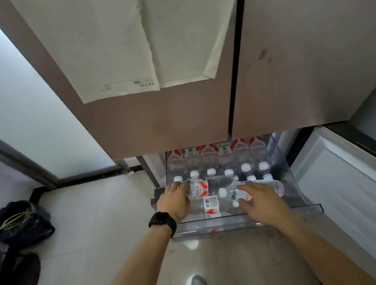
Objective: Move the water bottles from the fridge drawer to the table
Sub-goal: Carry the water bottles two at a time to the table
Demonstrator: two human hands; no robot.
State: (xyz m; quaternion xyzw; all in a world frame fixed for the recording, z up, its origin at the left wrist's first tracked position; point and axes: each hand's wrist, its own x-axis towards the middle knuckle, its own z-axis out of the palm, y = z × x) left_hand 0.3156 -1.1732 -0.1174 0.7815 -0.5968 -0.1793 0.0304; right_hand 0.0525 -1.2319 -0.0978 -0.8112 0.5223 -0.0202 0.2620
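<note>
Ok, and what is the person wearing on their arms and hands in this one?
The left hand and right hand are ungloved, and no sleeves are in view. A black smartwatch with a dark rectangular face and a black band sits on the left wrist. The right wrist wears nothing. I can make out no rings.

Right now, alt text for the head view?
Two hands reach into an open fridge drawer packed with water bottles: the left hand, black watch on its wrist, touches one lying bottle, the right hand a second bottle. Closed fridge doors above; black bag on the floor, left.
</note>
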